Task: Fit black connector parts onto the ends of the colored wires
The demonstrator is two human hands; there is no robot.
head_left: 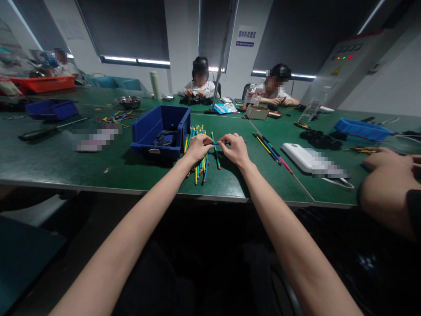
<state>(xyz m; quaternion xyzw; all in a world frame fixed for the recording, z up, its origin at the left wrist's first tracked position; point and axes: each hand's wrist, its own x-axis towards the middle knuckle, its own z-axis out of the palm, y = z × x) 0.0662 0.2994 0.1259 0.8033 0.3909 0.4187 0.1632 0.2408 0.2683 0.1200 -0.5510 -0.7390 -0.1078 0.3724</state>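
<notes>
One head camera, looking forward and down across the green table (pixel 66 166).
I get only this single view: it rides above the wearer's forearms, close to the table's near edge, with the left hand (pixel 198 148), the right hand (pixel 235 150) and the wire (pixel 226 142) between them mid-frame; the wide lens bends the edges and reaches the co-workers (pixel 200 91) and the wall (pixel 179 44) on the far side.

Left hand (pixel 198 147), right hand (pixel 234 149) pinched together.

Green table (pixel 59 169) with blue bin (pixel 149 131), coloured wires (pixel 203 168), white device (pixel 301 157)
</notes>
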